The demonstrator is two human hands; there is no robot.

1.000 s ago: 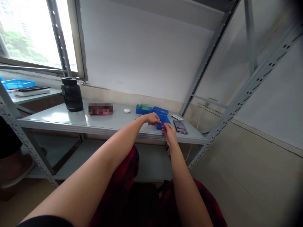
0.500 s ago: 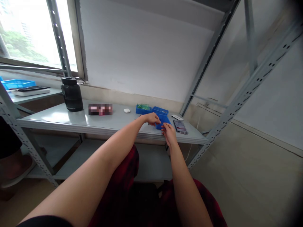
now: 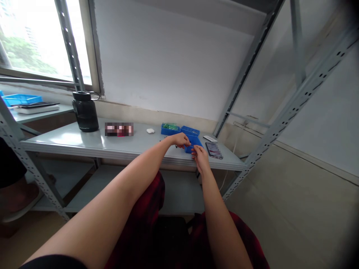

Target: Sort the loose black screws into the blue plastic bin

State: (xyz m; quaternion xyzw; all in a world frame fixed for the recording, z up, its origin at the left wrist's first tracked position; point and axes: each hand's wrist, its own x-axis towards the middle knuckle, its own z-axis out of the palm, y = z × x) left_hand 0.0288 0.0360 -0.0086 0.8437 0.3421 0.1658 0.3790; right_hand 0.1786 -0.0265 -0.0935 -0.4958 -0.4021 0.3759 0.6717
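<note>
My left hand [image 3: 181, 139] is closed in a pinch over the near blue bin [image 3: 196, 140]. Just to its right, my right hand [image 3: 200, 154] also pinches, its fingertips close to those of the left. Whatever sits between the fingertips is too small to make out. Behind the hands stands another blue bin [image 3: 190, 130] with small pieces in it. Left of that one, a blue bin [image 3: 169, 130] holds green material [image 3: 169, 126]. Some small dark pieces [image 3: 176, 146] lie on the shelf beside my left hand, partly hidden by the wrist.
A phone [image 3: 214, 150] and a flat white item [image 3: 210, 138] lie right of the bins. Farther left on the grey shelf [image 3: 134, 146] are a white earbud case [image 3: 150, 131], a blurred-out red item [image 3: 119, 129] and a large black bottle [image 3: 85, 112]. Metal uprights [image 3: 294, 104] frame the shelf. Someone's foot [image 3: 21, 201] shows at far left.
</note>
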